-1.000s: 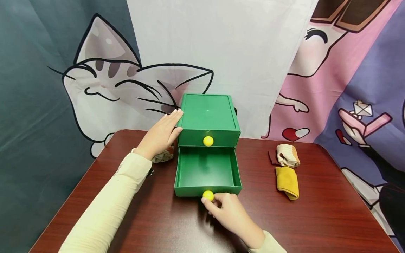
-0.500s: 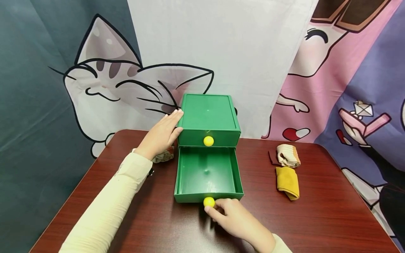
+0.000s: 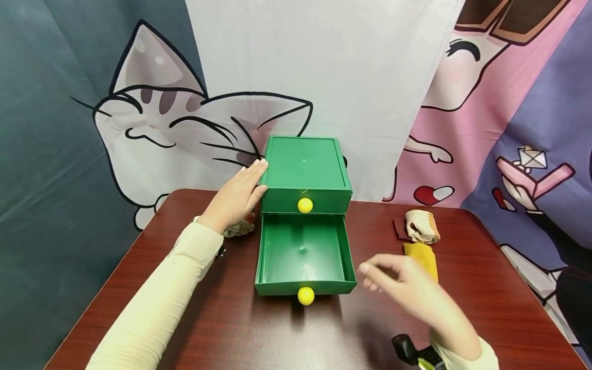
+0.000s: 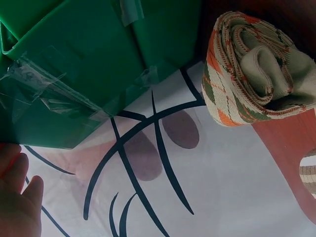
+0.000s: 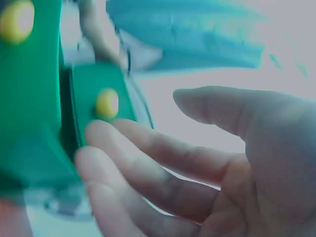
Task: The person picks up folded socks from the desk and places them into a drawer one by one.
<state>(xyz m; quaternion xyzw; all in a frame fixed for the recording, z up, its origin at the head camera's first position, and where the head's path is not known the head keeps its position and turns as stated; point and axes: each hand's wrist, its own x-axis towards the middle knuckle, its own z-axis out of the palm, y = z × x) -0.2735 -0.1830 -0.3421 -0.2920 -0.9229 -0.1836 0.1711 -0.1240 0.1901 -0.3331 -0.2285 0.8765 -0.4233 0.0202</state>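
A green two-drawer box point(image 3: 305, 163) stands on the table, its lower drawer point(image 3: 302, 252) pulled out and bare inside. Round yellow knobs mark both drawers; the lower knob point(image 3: 306, 296) is untouched. My left hand point(image 3: 233, 198) rests with straight fingers against the box's upper left edge. To the right of the drawer my right hand point(image 3: 402, 282) is in the air, blurred, with loosely bent fingers and nothing between them. It partly covers a folded mustard-yellow cloth point(image 3: 423, 257). In the right wrist view, thumb and fingers point(image 5: 148, 163) stand apart.
A rolled cream cloth with an orange edge point(image 3: 421, 226) lies behind the yellow one. Left of the box, partly behind my left hand, is a rolled patterned knit point(image 4: 256, 69). A printed cloth backdrop point(image 3: 324, 67) hangs behind the table point(image 3: 259, 339).
The lower drawer slid a little farther out while my right hand held its knob. The right hand then let go and moved right, over the yellow cloth. My left hand stayed put.
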